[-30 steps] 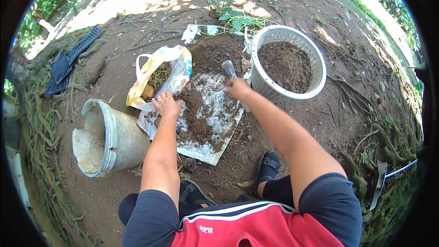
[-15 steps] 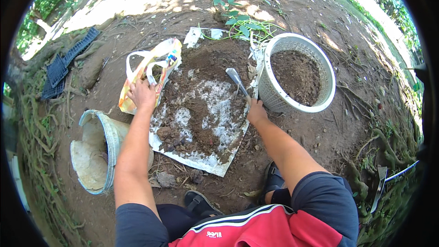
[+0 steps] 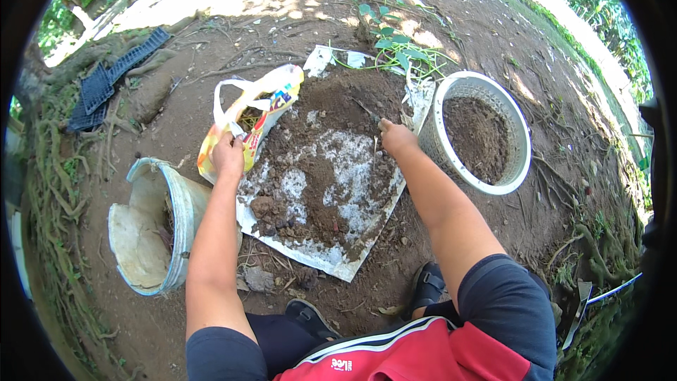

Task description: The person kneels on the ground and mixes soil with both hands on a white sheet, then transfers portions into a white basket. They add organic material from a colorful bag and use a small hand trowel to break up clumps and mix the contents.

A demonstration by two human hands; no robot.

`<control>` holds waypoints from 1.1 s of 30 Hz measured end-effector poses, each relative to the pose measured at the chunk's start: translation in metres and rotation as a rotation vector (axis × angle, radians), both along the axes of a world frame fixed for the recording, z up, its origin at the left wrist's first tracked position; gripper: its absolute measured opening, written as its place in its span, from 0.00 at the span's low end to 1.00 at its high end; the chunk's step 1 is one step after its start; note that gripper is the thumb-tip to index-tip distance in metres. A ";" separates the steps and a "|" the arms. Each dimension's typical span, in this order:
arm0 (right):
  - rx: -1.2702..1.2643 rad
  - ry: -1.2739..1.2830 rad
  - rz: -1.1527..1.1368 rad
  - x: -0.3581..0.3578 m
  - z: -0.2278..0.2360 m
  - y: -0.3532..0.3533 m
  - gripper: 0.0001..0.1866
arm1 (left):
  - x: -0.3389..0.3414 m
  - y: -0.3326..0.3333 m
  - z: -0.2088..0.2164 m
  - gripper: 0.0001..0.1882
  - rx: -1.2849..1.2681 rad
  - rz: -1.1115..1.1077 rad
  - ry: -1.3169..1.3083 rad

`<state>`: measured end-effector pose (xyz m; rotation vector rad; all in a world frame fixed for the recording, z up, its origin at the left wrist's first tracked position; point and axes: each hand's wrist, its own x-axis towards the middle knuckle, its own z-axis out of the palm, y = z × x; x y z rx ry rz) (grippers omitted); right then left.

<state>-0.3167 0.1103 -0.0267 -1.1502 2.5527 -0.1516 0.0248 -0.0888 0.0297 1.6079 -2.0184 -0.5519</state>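
Observation:
My left hand (image 3: 228,157) is closed on the near edge of a white, yellow and red plastic bag (image 3: 283,82), whose handle loops stand up. Some dry plant matter shows in the bag's mouth. In my right hand (image 3: 397,138) is a small hand trowel (image 3: 366,109), gripped by its handle. Its blade appears narrow, nearly edge-on, and lies against the dark soil (image 3: 335,92). Underneath, a worn white sheet (image 3: 305,259) is partly covered by soil and clumps. Right of my right hand stands a white perforated basket (image 3: 438,130) with soil inside.
A broken whitish bucket (image 3: 185,201) lies tilted beside my left forearm. Black plastic trays (image 3: 134,56) rest among roots at the far left. A green vine (image 3: 402,49) trails beyond the sheet. A metal blade (image 3: 578,314) lies at the lower right.
My right hand has moved away from me with the trowel, whose blade has turned from broad to nearly edge-on over the soil. My left hand stays on the bag. The view has shifted slightly.

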 end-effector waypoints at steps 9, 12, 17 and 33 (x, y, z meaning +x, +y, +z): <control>0.164 -0.014 0.314 0.055 0.053 0.039 0.14 | -0.006 -0.024 -0.009 0.10 0.015 -0.038 0.273; 0.160 -0.007 0.270 0.060 0.088 0.020 0.14 | -0.010 -0.022 -0.009 0.11 -0.067 -0.118 0.217; 0.054 0.220 0.216 0.025 0.088 -0.061 0.15 | -0.006 -0.022 -0.009 0.10 -0.187 -0.139 0.214; 0.164 -0.001 0.380 0.044 0.086 0.005 0.16 | -0.012 -0.018 -0.003 0.10 -0.025 -0.147 0.286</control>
